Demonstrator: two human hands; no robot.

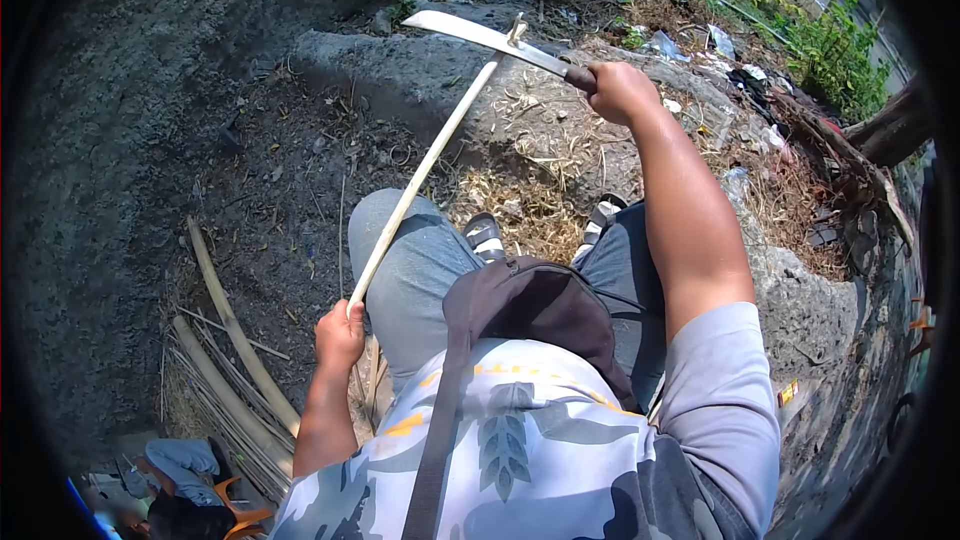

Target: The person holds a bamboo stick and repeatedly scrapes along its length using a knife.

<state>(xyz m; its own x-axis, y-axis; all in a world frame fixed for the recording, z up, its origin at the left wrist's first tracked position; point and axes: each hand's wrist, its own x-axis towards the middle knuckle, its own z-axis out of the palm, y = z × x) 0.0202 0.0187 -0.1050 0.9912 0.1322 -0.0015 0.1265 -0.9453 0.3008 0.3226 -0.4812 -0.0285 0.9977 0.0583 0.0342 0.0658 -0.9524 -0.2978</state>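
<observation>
My right hand [622, 93] is closed round the dark handle of a machete [470, 32], whose curved blade points left. The blade lies across the far end of a long pale wooden stick [425, 172], and a small split piece stands up just beyond the edge there. My left hand [340, 338] grips the stick's near end beside my left knee. From that hand the stick slants up and away over my thigh. Below it, on the ground, wood shavings [515, 202] are scattered around my sandals.
Long curved strips of wood [240, 330] and thin sticks lie at my left. A large rock [800, 310] is at my right, with litter and a dry log [890, 130] beyond. Another person [185, 485] sits by an orange chair at the lower left.
</observation>
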